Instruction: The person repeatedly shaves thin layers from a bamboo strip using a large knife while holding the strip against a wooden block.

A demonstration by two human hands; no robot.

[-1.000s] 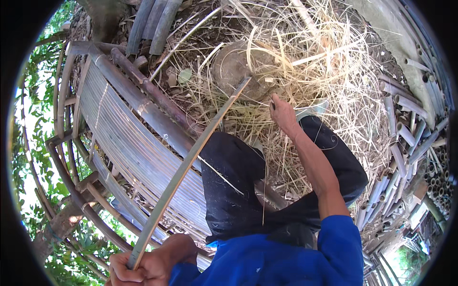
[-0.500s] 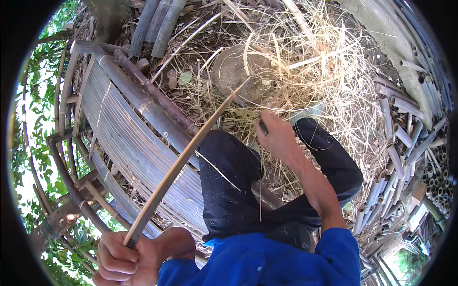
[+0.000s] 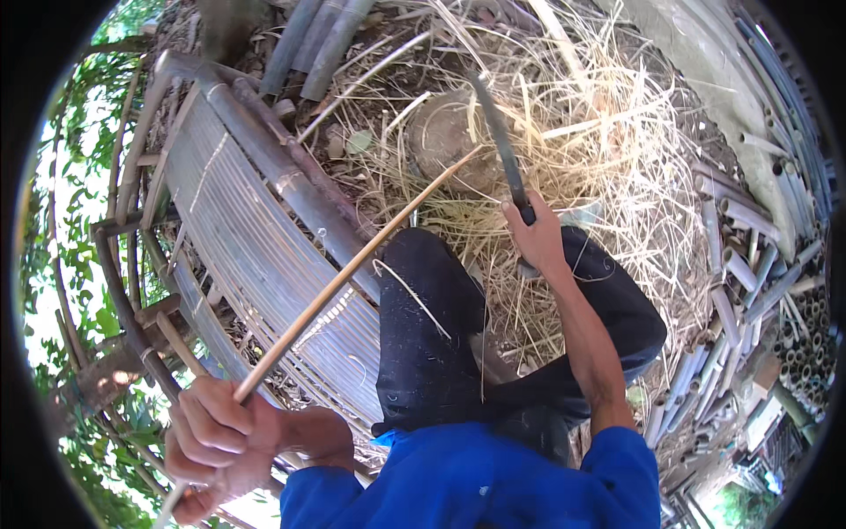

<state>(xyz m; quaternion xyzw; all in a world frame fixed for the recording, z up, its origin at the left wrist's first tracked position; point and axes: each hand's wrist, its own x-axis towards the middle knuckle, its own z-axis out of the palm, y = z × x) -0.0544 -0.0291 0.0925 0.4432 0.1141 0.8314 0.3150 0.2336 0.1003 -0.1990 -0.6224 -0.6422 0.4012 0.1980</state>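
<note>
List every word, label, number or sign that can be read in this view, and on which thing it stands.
None can be read: no lettering shows on the knife, stick or dark trousers.
The pale mark on the blue shirt is too small to tell if it is writing.

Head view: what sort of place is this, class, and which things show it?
Probably an open-air bamboo-working yard: pale shavings litter the ground, cut bamboo poles lie piled on the right, and leafy greenery shows on the left.
</note>
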